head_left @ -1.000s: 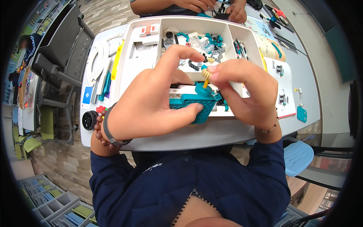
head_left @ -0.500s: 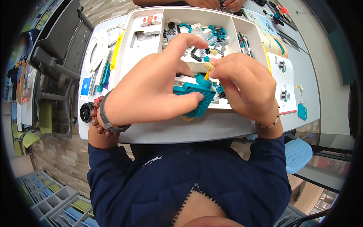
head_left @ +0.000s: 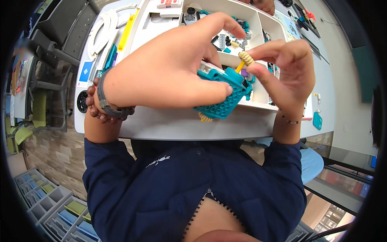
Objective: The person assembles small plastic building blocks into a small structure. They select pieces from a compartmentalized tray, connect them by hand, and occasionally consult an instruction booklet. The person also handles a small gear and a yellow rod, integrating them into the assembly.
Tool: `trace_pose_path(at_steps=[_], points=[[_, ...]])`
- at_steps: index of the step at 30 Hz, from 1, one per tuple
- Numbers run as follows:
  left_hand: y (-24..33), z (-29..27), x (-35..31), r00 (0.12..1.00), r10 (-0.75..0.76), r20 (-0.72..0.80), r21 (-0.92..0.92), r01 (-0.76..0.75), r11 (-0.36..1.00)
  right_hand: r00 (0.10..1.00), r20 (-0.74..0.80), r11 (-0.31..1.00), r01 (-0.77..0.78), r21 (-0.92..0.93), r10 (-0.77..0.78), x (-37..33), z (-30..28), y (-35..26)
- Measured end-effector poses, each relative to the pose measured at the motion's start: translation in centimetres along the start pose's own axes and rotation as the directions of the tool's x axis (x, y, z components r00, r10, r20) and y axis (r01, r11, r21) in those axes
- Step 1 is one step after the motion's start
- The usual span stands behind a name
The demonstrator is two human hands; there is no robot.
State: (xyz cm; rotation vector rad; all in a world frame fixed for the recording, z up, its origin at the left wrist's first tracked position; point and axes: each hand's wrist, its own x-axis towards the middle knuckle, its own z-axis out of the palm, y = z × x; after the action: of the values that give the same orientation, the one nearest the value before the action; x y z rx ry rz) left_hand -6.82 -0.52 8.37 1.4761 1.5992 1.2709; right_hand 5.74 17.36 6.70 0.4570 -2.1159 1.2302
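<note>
My left hand [head_left: 169, 68] is closed round a teal studded block assembly [head_left: 221, 101], its thumb along the near face. A yellow axle [head_left: 240, 67] stands up from the assembly's top. On the axle's upper end sits a tan gear [head_left: 246, 58], pinched between the thumb and finger of my right hand [head_left: 291, 64]. A second tan gear [head_left: 206, 117] shows below the assembly. My left fingers behind the assembly are partly hidden.
Beneath my hands lies a white sorting tray [head_left: 258, 101] of loose building pieces. White curved parts [head_left: 100, 36] and a yellow beam [head_left: 127, 32] lie left, near a black wheel [head_left: 82, 101]. A teal plate [head_left: 317, 121] is at right. Another person's hand [head_left: 264, 5] shows at the far edge.
The assembly and both hands have shifted right in the picture. My right hand has turned, so its fingers now pinch the tan gear from the right side and the gear shows more fully.
</note>
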Motion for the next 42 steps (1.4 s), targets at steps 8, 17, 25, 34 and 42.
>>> trace_pose_path(at_steps=[8, 17, 25, 34, 42], points=[[0.2, -0.1, -0.4, 0.998, 0.042, 0.039, 0.000, -0.042, 0.999, 0.960, 0.136, 0.932, -0.273, 0.238, 0.246, 0.5, -0.9, -0.6], [0.4, 0.1, -0.5, 0.999, 0.019, 0.037, 0.004, -0.019, 1.000, 0.976, 0.205, 0.994, -0.091, 0.062, 0.077, 0.7, -0.9, -0.4], [0.3, 0.2, -0.1, 0.999, 0.046, 0.010, -0.149, -0.044, 0.988, 0.959, 0.201, 0.967, -0.226, 0.117, 0.200, 0.6, -0.9, -1.3], [1.4, 0.9, 0.4, 0.999, 0.011, -0.036, -0.170, -0.017, 0.985, 0.973, 0.222, 0.997, -0.067, 0.034, 0.058, 0.6, -2.6, -2.5], [1.3, 3.0, -0.3, 0.945, 0.185, -0.268, -0.015, -0.196, 0.981, 0.962, 0.185, 0.944, -0.238, 0.227, 0.198, -3.3, -2.6, -2.4]])
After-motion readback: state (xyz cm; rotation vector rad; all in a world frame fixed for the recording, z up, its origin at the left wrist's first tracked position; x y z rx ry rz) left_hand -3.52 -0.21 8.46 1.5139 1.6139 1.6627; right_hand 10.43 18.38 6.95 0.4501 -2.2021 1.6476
